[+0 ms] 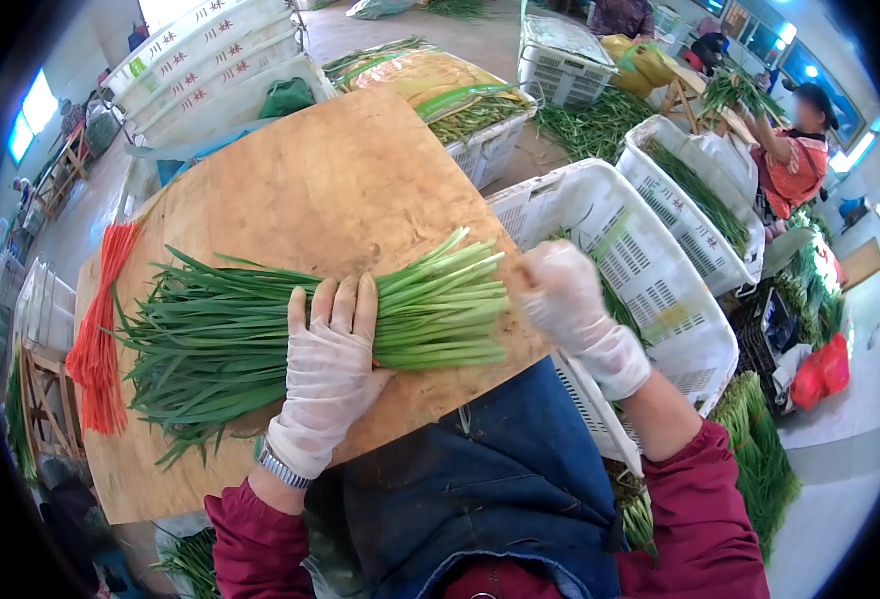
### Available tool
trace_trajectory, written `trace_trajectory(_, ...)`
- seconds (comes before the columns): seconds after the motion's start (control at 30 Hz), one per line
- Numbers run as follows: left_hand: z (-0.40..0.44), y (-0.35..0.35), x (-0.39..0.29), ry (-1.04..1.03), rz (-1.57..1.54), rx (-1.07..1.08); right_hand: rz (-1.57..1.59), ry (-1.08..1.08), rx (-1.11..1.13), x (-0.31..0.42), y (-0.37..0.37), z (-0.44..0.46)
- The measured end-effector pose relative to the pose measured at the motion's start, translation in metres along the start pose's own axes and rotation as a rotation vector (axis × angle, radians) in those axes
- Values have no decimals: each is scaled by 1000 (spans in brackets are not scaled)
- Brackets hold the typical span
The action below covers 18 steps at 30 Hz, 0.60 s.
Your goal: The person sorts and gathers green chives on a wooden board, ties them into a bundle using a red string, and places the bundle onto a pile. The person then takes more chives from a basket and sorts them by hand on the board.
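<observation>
A thick bunch of garlic chives (220, 339) lies across the wooden board, dark leaves to the left and pale stem ends to the right. My left hand (328, 364), in a thin translucent glove, rests on the middle of the bunch. Its fingers are stretched out flat over the stems, with the thumb at the near side. Just right of the stem ends, my gloved right hand (565, 295) is closed in a fist above the board's edge. What it holds, if anything, is hidden. Red ties (105, 329) hang in a bundle at the board's left edge.
Beside the wooden board (350, 170), a white plastic crate (650, 270) stands at the right with some greens inside. Another crate (695, 200) holds more chives. Stacked crates (210, 75) rise at the back left. A co-worker (795, 165) handles greens at the far right.
</observation>
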State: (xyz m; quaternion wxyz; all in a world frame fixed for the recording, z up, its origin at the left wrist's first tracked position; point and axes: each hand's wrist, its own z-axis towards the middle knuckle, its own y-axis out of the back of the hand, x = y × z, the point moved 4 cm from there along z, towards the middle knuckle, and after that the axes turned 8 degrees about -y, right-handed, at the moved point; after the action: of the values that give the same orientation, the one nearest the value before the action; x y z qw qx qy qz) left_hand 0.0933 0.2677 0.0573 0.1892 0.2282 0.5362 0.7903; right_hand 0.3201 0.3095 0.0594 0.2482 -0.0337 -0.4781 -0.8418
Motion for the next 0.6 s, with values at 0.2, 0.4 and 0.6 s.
trace_trajectory(0.2,0,-1,-1,10,-12,-5,631,-647,-108,-7,74,33)
trace_trajectory(0.4,0,4,-4,3,29,-9,764,-123,-6,76,57,36)
trace_trajectory(0.6,9,-1,5,-53,73,72,909,-660,194,15,45,-23)
